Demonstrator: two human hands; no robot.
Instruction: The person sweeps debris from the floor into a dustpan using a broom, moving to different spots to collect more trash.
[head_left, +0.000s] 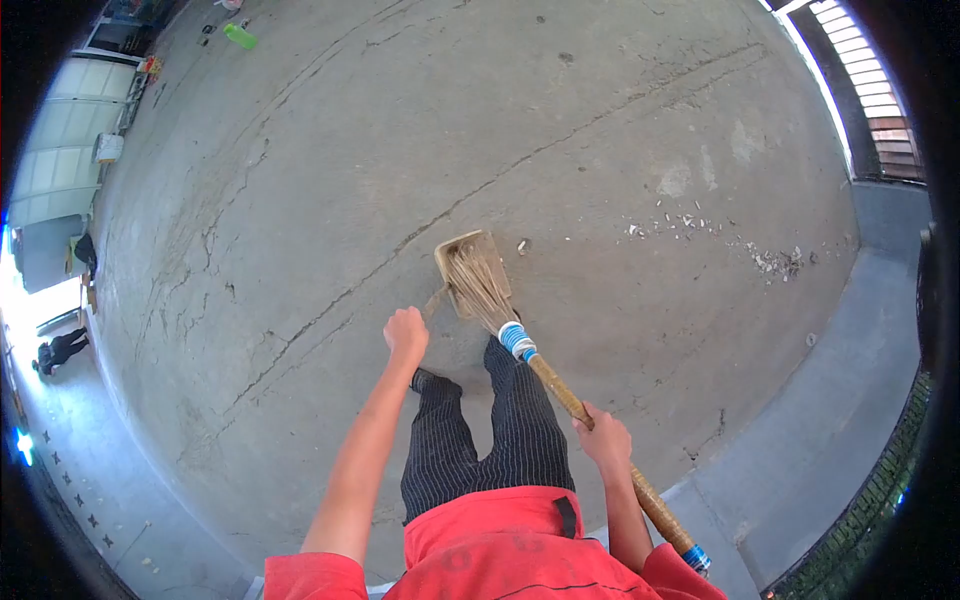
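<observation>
My right hand (604, 437) is wrapped round the long handle of a broom (560, 388), which slants from lower right up to the middle. Blue and white bands bind the broom's neck, and its straw bristles lie over a dustpan (496, 250). The pan is tan, rests on the concrete in front of my feet and is partly covered by the bristles. My left hand (406, 331) is closed on the dustpan's thin handle, which slopes up to the pan's left side. What lies inside the pan under the bristles is hidden.
Scattered white bits of debris (778, 262) lie on the cracked concrete floor (380, 170) to the right. One small scrap (524, 246) sits beside the pan. A green bottle (240, 36) lies far left. Another person (62, 350) is at the left edge. A low grey ledge (850, 370) borders the right.
</observation>
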